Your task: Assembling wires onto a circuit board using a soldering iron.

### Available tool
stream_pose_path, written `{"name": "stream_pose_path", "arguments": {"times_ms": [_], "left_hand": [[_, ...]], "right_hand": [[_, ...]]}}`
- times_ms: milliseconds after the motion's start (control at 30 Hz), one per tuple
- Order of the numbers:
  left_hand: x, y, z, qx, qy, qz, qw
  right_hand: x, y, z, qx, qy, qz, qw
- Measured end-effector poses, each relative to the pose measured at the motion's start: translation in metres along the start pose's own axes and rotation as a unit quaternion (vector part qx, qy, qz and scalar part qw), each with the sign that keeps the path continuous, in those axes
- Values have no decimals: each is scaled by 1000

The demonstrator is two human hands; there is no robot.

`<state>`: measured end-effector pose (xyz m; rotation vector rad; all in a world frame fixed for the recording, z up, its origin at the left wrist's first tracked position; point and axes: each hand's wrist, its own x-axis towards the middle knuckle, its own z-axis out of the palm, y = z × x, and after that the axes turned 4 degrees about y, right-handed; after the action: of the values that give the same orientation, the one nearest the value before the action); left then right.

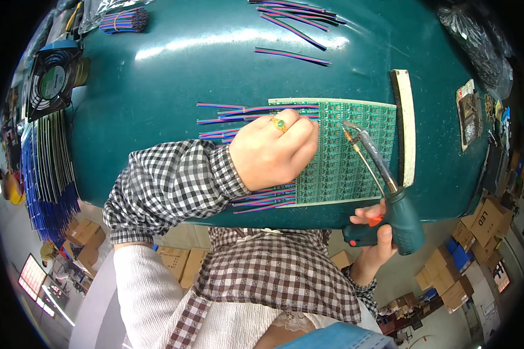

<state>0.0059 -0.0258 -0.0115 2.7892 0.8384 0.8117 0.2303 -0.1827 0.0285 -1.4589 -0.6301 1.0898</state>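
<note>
A green panel of small circuit boards [355, 157] lies on the table with several multicoloured ribbon wires [221, 106] along its left side. My left hand [273, 145], wearing a ring, rests over these wires. Its fingers are pinched on one ribbon wire near the panel, though the knuckles hide most of the grip. In my right hand [375, 232] is a dark green soldering gun [404, 221] with a red trigger. Its metal barrel and thin solder-feed tube slant up and left, the tip above the panel's upper middle part. Whether the tip touches the panel I cannot tell.
A pale bar with a dark edge [406, 128] stands at the panel's right. Loose ribbon wires [294, 55] lie farther back, and a tied wire bundle [124, 21] at the far left. A fan [53, 81] stands left, above hanging wired strips [49, 174]. A small block [469, 113] lies right.
</note>
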Motion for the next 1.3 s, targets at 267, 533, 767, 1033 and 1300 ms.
{"name": "stream_pose_path", "arguments": {"times_ms": [267,533,767,1033,1300], "left_hand": [[1,0,-1,-3,-14,-1,1000],[2,0,-2,-13,-21,-6,1000],[-1,-2,7,7,26,0,1000],[-1,-2,8,4,27,-4,1000],[2,0,-3,-14,-29,-10,999]], "right_hand": [[-1,6,-3,-86,-87,-24,992],[-2,6,5,-93,-82,-20,992],[-1,5,7,-113,-82,-14,990],[-2,6,7,-121,-74,-6,990],[0,4,9,-121,-69,-25,990]]}}
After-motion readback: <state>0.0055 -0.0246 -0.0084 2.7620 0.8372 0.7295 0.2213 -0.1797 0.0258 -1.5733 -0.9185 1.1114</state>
